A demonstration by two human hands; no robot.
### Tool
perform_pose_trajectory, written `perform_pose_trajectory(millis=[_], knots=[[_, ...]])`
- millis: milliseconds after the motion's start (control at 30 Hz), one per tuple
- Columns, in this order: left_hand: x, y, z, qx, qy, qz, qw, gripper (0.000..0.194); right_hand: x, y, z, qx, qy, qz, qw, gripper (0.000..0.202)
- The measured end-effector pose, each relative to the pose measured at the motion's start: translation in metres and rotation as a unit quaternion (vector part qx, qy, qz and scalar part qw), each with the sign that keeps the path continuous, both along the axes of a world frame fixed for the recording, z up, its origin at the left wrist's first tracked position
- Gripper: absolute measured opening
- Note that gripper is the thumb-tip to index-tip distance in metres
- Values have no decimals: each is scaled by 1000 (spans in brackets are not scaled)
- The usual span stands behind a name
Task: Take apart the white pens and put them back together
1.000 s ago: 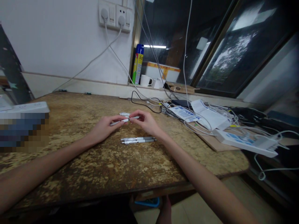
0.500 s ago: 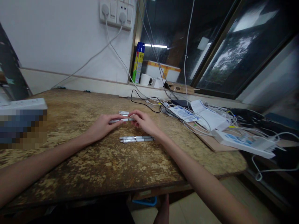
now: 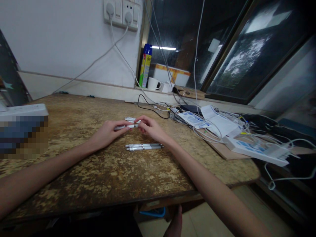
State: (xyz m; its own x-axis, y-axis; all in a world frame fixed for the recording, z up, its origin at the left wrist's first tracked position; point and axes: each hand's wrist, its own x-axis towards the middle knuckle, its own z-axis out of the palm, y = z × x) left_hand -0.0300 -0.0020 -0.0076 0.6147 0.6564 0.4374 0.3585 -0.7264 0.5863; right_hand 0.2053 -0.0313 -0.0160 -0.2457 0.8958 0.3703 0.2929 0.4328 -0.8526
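Note:
A white and silver pen (image 3: 130, 126) lies level between my two hands above the worn wooden table (image 3: 118, 177). My left hand (image 3: 108, 132) is closed on its left part, thumb and fingers pinching it. At its right end my right hand (image 3: 149, 127) pinches it with curled fingers, which hide that end. Just behind, at least one more pen (image 3: 129, 119) rests on the table, partly covered by my right hand. Nearer to me, two pens (image 3: 144, 147) with grey grips lie side by side, their right tips close to my right wrist.
Papers (image 3: 218, 121), tangled cables and a white power strip (image 3: 255, 150) cover the table's right side. A spray can (image 3: 145, 65) and white mug (image 3: 154, 84) stand on the sill. At the left edge is another white strip (image 3: 24, 109).
The view has shifted very slightly. Both hands keep their hold on the pen, with only a small movement of the right fingers at its right end.

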Motion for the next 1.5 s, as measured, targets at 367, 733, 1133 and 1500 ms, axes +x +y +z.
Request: perform_pose_trajectory(millis=[367,733,1133,1500], knots=[[1,-3,4,-4,4,9,1000,36,1,1,1,3,-1,-10,1000,17],[1,-4,5,-15,10,15,1000,37,3,4,-2,11,-11,-17,1000,18],[3,-8,7,-15,12,14,1000,39,1,-2,4,-26,-4,-20,999,30],[1,-11,16,-62,-7,5,998,38,0,-13,19,-22,22,15,999,17]])
